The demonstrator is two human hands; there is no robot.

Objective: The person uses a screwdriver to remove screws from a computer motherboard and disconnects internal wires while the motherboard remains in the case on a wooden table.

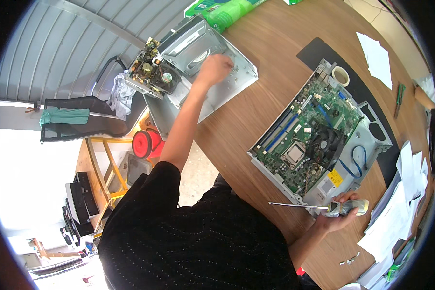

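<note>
My left hand (213, 70) is over a silver metal panel (244, 79), its fingers curled together and pointing down. Small pieces that look like screws lie scattered beside the fingertips; whatever the fingers pinch is hidden. On the same panel sit an optical drive (191, 41) and an opened power supply (152, 72) with bare components. In my right hand (340, 217) is a screwdriver (299, 206), gripped by its clear handle, the shaft pointing left. It lies across the near corner of an open computer chassis (319, 193) holding a green motherboard (302, 130), a black fan (326, 145) and a bare processor (293, 153).
A tape roll (340, 76) and black mat (311, 50) lie beyond the chassis. Farther right are a green-handled screwdriver (399, 99) and stacked papers (391, 208). Small white pieces (350, 259) lie near the right edge. A green package (227, 14) stands behind the panel.
</note>
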